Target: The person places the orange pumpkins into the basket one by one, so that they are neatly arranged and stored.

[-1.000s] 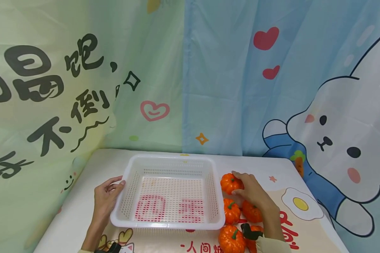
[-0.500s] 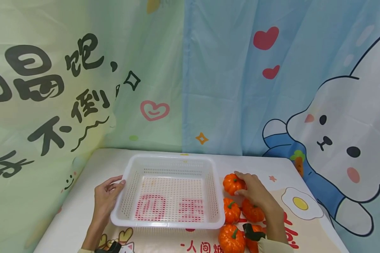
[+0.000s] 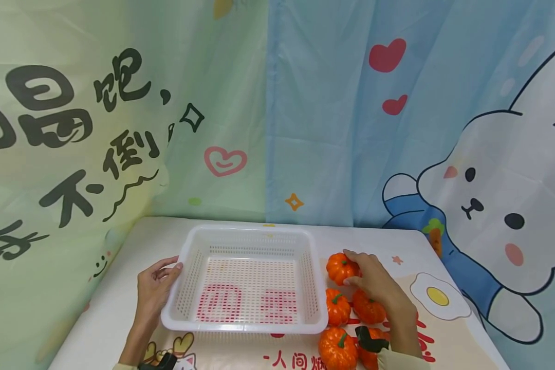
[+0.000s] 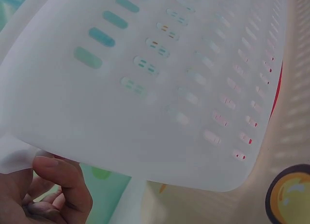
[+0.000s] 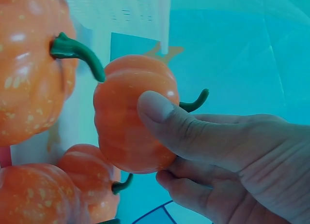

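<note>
A white perforated plastic basket (image 3: 245, 329) stands on the table with nothing lying in it. At its left side my left hand (image 3: 154, 288) pinches the rim, thumb (image 4: 51, 166) against the edge and the other fingers curled beneath. To the right of the basket, my right hand (image 3: 374, 280) grips a small orange pumpkin (image 3: 341, 268) with a green stem. The right wrist view shows the thumb (image 5: 157, 108) across that pumpkin's side and the fingers behind it. Nearer the person sit more pumpkins, among them one by the basket (image 3: 337, 308) and one under the forearm (image 3: 367, 308).
A front pumpkin (image 3: 338, 349) lies close to the basket's near right corner. Another pumpkin (image 3: 372, 354) is partly covered by the black wrist strap (image 3: 370, 339). The printed table cover (image 3: 361, 239) meets a hanging cloth backdrop (image 3: 314, 128) at the rear.
My right hand and the gripped pumpkin have shifted slightly right, away from the basket, mostly in the first half second. The left hand and the basket have stayed in place.
</note>
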Demonstrator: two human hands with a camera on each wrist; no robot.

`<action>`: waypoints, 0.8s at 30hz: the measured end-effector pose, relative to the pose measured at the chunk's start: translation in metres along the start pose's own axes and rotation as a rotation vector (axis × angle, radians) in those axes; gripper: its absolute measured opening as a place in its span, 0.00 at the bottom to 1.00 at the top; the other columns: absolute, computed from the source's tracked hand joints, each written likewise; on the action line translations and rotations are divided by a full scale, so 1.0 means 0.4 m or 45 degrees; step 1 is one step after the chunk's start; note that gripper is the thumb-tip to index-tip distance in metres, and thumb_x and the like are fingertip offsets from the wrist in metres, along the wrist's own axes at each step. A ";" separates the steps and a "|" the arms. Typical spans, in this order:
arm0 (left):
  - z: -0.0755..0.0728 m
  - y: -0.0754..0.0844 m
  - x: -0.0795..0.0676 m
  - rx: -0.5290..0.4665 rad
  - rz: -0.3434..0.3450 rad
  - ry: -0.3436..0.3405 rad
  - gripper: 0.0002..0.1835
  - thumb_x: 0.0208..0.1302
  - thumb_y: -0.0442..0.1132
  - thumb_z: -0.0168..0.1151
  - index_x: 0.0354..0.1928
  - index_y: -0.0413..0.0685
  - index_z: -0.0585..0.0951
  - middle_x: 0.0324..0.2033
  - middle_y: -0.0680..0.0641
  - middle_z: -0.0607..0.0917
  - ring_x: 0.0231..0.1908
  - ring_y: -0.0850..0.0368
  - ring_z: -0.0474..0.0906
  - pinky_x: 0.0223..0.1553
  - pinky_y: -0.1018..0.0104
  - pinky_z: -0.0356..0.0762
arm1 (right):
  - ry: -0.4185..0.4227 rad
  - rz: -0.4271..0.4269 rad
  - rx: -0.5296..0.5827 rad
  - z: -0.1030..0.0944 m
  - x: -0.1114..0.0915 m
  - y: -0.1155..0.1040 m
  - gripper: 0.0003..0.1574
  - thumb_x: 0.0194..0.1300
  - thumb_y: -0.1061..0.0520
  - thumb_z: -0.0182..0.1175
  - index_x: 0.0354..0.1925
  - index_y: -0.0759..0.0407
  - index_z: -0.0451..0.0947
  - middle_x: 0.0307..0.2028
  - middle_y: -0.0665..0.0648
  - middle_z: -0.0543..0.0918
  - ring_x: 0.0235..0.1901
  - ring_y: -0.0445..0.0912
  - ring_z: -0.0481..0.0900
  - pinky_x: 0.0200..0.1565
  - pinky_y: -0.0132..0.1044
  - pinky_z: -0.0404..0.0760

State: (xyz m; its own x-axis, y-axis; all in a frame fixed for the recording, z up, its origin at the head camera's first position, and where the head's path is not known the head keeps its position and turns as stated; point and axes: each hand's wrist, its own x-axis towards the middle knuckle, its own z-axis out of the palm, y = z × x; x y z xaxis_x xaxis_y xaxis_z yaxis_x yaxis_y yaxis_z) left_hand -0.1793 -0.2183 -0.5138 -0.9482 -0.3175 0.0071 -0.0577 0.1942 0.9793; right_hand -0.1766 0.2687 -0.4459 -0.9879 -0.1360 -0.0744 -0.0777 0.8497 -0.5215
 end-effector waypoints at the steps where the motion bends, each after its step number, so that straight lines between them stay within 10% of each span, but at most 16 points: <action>1: 0.000 0.000 0.000 0.003 0.000 0.000 0.20 0.79 0.42 0.67 0.65 0.37 0.84 0.36 0.50 0.90 0.32 0.64 0.87 0.36 0.73 0.88 | -0.002 -0.001 -0.009 -0.002 -0.001 -0.001 0.48 0.69 0.59 0.75 0.80 0.66 0.67 0.72 0.73 0.76 0.71 0.71 0.70 0.71 0.71 0.75; 24: 0.000 0.005 0.001 -0.005 0.013 0.001 0.20 0.79 0.40 0.68 0.64 0.35 0.84 0.34 0.50 0.90 0.30 0.65 0.86 0.33 0.72 0.87 | 0.006 0.010 0.001 -0.038 -0.034 -0.038 0.49 0.71 0.59 0.73 0.83 0.62 0.64 0.75 0.73 0.74 0.72 0.71 0.69 0.70 0.73 0.75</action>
State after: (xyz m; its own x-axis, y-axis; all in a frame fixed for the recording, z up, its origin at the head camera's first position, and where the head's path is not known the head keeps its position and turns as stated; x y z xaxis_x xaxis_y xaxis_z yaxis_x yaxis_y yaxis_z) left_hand -0.1796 -0.2181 -0.5119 -0.9485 -0.3163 0.0170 -0.0469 0.1935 0.9800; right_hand -0.1641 0.2653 -0.4240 -0.9891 -0.1268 -0.0743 -0.0698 0.8503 -0.5217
